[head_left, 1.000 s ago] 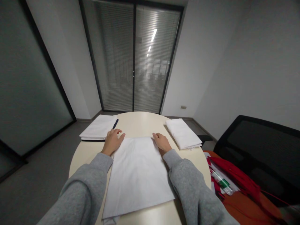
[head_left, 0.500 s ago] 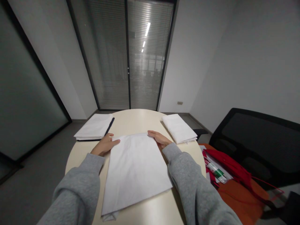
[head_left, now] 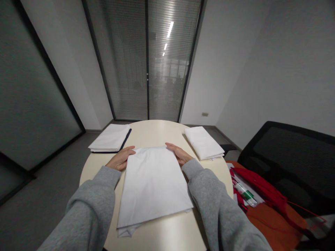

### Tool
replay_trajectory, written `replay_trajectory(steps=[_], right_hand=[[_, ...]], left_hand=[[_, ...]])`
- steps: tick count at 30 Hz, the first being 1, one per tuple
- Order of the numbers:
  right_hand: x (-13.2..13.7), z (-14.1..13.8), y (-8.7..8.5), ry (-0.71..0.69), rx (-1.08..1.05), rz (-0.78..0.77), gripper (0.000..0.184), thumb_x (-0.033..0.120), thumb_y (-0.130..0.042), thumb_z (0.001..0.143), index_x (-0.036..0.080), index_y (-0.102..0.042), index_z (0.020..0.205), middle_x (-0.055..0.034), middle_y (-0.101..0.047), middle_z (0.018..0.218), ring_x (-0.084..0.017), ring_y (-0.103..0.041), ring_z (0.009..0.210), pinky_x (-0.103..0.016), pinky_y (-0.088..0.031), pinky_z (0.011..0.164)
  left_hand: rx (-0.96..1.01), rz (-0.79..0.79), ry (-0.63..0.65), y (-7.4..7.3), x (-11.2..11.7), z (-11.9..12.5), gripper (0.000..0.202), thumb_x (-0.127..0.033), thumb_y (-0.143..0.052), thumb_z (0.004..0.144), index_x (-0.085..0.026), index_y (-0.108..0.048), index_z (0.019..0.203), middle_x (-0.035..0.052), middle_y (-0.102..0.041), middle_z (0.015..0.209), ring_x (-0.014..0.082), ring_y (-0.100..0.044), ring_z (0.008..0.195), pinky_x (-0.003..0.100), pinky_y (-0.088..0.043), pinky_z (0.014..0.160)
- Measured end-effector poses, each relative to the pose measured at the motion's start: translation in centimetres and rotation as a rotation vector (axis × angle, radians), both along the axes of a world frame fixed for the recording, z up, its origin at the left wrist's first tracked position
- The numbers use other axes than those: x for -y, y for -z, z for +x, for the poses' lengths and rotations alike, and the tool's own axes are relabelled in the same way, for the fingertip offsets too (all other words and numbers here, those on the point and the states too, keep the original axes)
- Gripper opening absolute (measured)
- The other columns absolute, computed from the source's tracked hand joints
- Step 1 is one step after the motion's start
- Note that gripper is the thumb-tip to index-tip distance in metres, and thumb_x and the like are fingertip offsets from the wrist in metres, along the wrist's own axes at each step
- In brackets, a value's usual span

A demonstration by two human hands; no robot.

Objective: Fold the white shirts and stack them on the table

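A folded white cloth [head_left: 155,184] lies on the round table in front of me, its layers fanned out at the near left corner. My left hand [head_left: 121,158] is closed on the far left corner, thumb on top and fingers mostly out of sight at the edge. At the far right corner my right hand [head_left: 179,154] grips the cloth, its fingers partly hidden beneath. Between the hands the far edge runs nearly straight, with faint creases below it.
On the far left of the cream table [head_left: 154,130] rests a stack of folded white cloth [head_left: 111,136] on something dark. Another folded white cloth [head_left: 204,143] lies at the right edge. An office chair [head_left: 290,167] holds a red bag [head_left: 261,184] and a clear bottle [head_left: 247,195].
The near end of the cloth has drawn a little farther from me. My left hand has shifted along the far left corner. The view has turned slightly left.
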State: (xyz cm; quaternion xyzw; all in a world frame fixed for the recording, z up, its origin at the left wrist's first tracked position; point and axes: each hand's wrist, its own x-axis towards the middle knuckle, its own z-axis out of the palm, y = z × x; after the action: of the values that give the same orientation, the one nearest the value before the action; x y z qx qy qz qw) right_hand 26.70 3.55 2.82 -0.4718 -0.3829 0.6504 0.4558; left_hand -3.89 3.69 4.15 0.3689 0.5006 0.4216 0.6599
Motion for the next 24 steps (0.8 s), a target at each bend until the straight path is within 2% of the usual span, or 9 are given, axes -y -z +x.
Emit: replay_trajectory(steps=[3, 7, 11, 14, 16, 18, 20, 22, 24], right_hand=[[-0.3, -0.1, 0.2, -0.009, 0.05, 0.01, 0.045, 0.02, -0.072, 0.083, 0.017, -0.06, 0.127, -0.0031, -0.072, 0.084, -0.016, -0.07, 0.069, -0.029, -0.06, 0.065], [-0.8, -0.2, 0.9, 0.009, 0.15, 0.057, 0.051, 0.023, -0.082, 0.071, 0.019, -0.062, 0.118, 0.0016, -0.069, 0.072, -0.016, -0.067, 0.06, -0.027, -0.057, 0.057], [-1.2, -0.4, 1.4, 0.034, 0.293, 0.114, 0.054, 0.026, -0.084, 0.064, 0.019, -0.063, 0.112, 0.0039, -0.065, 0.067, -0.015, -0.064, 0.056, -0.026, -0.053, 0.054], [-1.2, -0.3, 1.3, 0.052, 0.443, 0.151, 0.055, 0.027, -0.081, 0.066, 0.019, -0.063, 0.118, -0.0012, -0.07, 0.078, -0.02, -0.069, 0.068, -0.035, -0.058, 0.065], [-0.9, -0.1, 0.9, 0.086, 0.572, 0.192, 0.057, 0.024, -0.078, 0.068, 0.018, -0.063, 0.123, -0.0076, -0.072, 0.096, -0.027, -0.071, 0.089, -0.045, -0.058, 0.084], [-0.4, -0.2, 0.3, 0.135, 0.689, 0.249, 0.061, 0.022, -0.077, 0.07, 0.019, -0.063, 0.13, -0.0138, -0.067, 0.123, -0.034, -0.062, 0.12, -0.052, -0.046, 0.108], [0.3, -0.6, -0.3, 0.159, 0.827, 0.362, 0.062, 0.024, -0.073, 0.077, 0.022, -0.06, 0.138, -0.0152, -0.051, 0.15, -0.036, -0.041, 0.143, -0.053, -0.025, 0.122], [1.0, -1.3, -0.8, 0.094, 1.046, 0.577, 0.058, 0.032, -0.064, 0.09, 0.022, -0.054, 0.146, -0.0128, -0.036, 0.163, -0.034, -0.024, 0.152, -0.051, -0.011, 0.127], [1.4, -2.1, -0.7, -0.065, 1.289, 0.821, 0.056, 0.041, -0.051, 0.101, 0.021, -0.048, 0.153, -0.0104, -0.031, 0.167, -0.031, -0.017, 0.156, -0.05, -0.003, 0.128]], left_hand=[[-0.038, 0.033, 0.009, 0.4, -0.1, 0.2, 0.07, -0.004, -0.062, 0.076, -0.013, -0.045, 0.144, 0.0018, -0.065, 0.082, 0.0124, -0.068, 0.064, 0.023, -0.059, 0.063], [-0.18, 0.091, -0.005, 0.7, -0.2, 0.1, 0.078, -0.003, -0.063, 0.066, -0.015, -0.047, 0.141, -0.0018, -0.058, 0.082, 0.0116, -0.062, 0.06, 0.022, -0.052, 0.053], [-0.33, 0.167, 0.037, 1.3, -0.3, -0.1, 0.08, -0.008, -0.062, 0.063, -0.015, -0.047, 0.141, -0.0028, -0.057, 0.082, 0.0135, -0.063, 0.067, 0.022, -0.05, 0.057], [-0.643, 0.274, 0.049, 1.6, -0.3, -0.4, 0.076, -0.013, -0.062, 0.067, -0.014, -0.049, 0.142, 0.0012, -0.061, 0.087, 0.0186, -0.066, 0.079, 0.027, -0.053, 0.068], [-0.956, 0.39, 0.019, 1.5, 0.2, -0.4, 0.071, -0.019, -0.064, 0.072, -0.014, -0.051, 0.142, 0.0086, -0.064, 0.103, 0.0246, -0.067, 0.094, 0.034, -0.055, 0.082], [-1.227, 0.56, -0.036, 1.2, 0.9, -0.1, 0.066, -0.029, -0.065, 0.08, -0.016, -0.053, 0.143, 0.016, -0.059, 0.126, 0.0319, -0.062, 0.114, 0.043, -0.05, 0.098], [-1.368, 0.766, -0.048, 0.8, 1.7, 0.7, 0.061, -0.04, -0.061, 0.089, -0.021, -0.053, 0.146, 0.0172, -0.05, 0.147, 0.036, -0.05, 0.133, 0.049, -0.04, 0.111], [-1.403, 0.948, 0.065, 0.7, 2.3, 1.6, 0.06, -0.048, -0.055, 0.095, -0.025, -0.049, 0.151, 0.0129, -0.04, 0.161, 0.0354, -0.036, 0.147, 0.053, -0.027, 0.121], [-1.392, 1.025, 0.252, 1.1, 2.5, 2.4, 0.06, -0.052, -0.047, 0.1, -0.029, -0.043, 0.156, 0.0073, -0.03, 0.168, 0.0333, -0.024, 0.154, 0.055, -0.014, 0.126]])
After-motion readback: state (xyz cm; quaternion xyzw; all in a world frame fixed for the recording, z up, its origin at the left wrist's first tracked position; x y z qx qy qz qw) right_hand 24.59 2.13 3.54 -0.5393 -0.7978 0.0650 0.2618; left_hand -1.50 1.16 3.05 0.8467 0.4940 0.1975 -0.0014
